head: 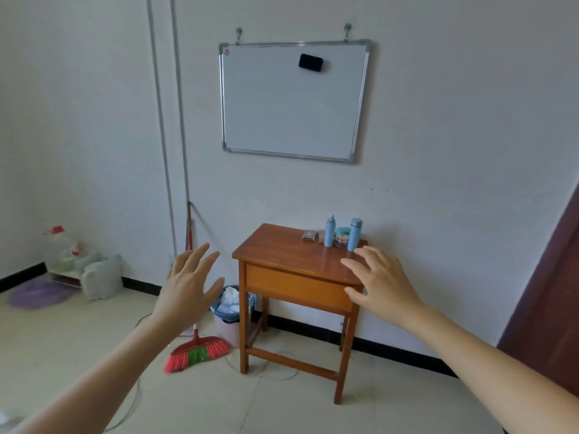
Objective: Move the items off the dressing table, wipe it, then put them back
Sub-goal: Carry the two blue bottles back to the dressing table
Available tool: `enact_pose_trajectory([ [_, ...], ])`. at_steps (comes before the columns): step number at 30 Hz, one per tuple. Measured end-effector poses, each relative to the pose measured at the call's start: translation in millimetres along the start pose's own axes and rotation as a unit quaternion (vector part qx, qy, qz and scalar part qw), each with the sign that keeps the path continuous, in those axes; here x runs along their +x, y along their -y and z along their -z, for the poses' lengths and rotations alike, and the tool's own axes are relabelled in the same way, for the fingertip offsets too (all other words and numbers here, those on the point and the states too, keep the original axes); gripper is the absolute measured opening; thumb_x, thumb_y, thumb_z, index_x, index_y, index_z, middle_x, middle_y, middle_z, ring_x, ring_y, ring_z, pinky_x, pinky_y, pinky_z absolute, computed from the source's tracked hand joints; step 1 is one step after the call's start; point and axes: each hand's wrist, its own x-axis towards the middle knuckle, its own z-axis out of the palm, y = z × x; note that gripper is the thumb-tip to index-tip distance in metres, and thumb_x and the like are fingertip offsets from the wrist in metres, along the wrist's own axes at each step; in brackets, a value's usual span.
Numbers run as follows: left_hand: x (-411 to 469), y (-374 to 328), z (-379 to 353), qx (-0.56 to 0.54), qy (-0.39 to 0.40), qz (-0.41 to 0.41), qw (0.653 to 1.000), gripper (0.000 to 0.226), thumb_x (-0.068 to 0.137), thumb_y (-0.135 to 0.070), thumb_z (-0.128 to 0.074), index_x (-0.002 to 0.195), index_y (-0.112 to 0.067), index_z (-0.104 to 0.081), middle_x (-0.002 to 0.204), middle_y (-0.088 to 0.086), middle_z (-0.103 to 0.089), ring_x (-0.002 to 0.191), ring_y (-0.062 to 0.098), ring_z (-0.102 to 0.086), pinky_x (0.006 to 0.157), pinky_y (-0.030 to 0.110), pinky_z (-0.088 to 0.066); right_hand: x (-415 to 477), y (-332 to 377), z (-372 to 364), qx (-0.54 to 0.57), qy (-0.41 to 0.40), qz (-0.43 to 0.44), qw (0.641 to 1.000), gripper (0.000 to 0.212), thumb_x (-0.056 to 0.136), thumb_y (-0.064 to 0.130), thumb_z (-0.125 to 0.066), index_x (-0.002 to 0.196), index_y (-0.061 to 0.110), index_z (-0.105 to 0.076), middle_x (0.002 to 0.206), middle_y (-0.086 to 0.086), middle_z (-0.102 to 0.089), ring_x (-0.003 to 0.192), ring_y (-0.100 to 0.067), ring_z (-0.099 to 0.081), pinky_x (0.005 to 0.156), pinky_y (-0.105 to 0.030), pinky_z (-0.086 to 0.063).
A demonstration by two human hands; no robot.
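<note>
A small wooden dressing table (282,255) stands against the white wall. At its back right corner sit a light blue spray bottle (329,231), a light blue capped bottle (354,234), a small round jar (341,238) between them, and a small flat compact (309,235) beside a pinkish box (321,236). My left hand (188,286) is raised with spread fingers, left of the table. My right hand (380,281) is raised with spread fingers in front of the table's right side. Both hold nothing.
A bin (230,311) lined with a blue bag stands left of the table, with a red and green broom (197,352) leaning by it. A whiteboard (294,101) hangs above. Bags and a jug (64,252) sit at the far left. A dark door (551,292) is at right.
</note>
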Motion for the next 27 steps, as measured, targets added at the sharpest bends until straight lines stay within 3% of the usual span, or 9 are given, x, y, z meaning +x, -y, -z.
enact_pose_trajectory([
  [5, 57, -5, -45, -0.019, 0.013, -0.027, 0.999, 0.053, 0.091, -0.036, -0.049, 0.139, -0.022, -0.033, 0.152, 0.001, -0.024, 0.138, 0.022, -0.015, 0.111, 0.043, -0.021, 42, -32, -20, -0.032, -0.010, 0.010, 0.999, 0.053, 0.076, 0.033, -0.069, 0.124, 0.014, -0.055, 0.129, -0.016, -0.052, 0.124, -0.032, -0.046, 0.097, -0.047, -0.040],
  [9, 109, -12, -84, -0.017, 0.016, -0.041, 0.999, 0.053, 0.091, -0.038, -0.046, 0.140, -0.026, -0.030, 0.153, -0.002, -0.021, 0.139, 0.020, -0.011, 0.111, 0.043, -0.021, 86, -82, -47, -0.030, -0.001, -0.017, 0.999, 0.056, 0.083, 0.039, -0.059, 0.133, 0.019, -0.044, 0.140, -0.012, -0.041, 0.133, -0.027, -0.034, 0.105, -0.042, -0.030],
  [13, 170, -19, -118, 0.006, 0.021, -0.037, 0.999, 0.054, 0.092, -0.044, -0.042, 0.141, -0.029, -0.025, 0.154, -0.005, -0.017, 0.140, 0.018, -0.010, 0.111, 0.040, -0.021, 139, -131, -81, -0.009, -0.013, -0.032, 0.999, 0.054, 0.084, 0.039, -0.058, 0.132, 0.019, -0.046, 0.142, -0.014, -0.039, 0.134, -0.027, -0.032, 0.106, -0.041, -0.028],
  [17, 233, -27, -149, 0.005, 0.013, -0.023, 1.000, 0.054, 0.092, -0.044, -0.040, 0.142, -0.029, -0.024, 0.154, -0.007, -0.016, 0.139, 0.015, -0.008, 0.112, 0.037, -0.019, 199, -171, -117, 0.001, 0.012, -0.029, 1.000, 0.057, 0.086, 0.043, -0.051, 0.138, 0.024, -0.036, 0.146, -0.005, -0.029, 0.137, -0.019, -0.023, 0.108, -0.036, -0.023],
  [27, 308, 23, -256, -0.007, 0.065, 0.047, 0.997, 0.053, 0.092, -0.042, -0.040, 0.142, -0.027, -0.026, 0.153, -0.006, -0.017, 0.138, 0.016, -0.009, 0.112, 0.039, -0.019, 286, -194, -251, 0.063, 0.102, -0.018, 0.993, 0.055, 0.087, 0.047, -0.046, 0.137, 0.027, -0.034, 0.142, -0.001, -0.032, 0.132, -0.015, -0.027, 0.104, -0.033, -0.026],
])
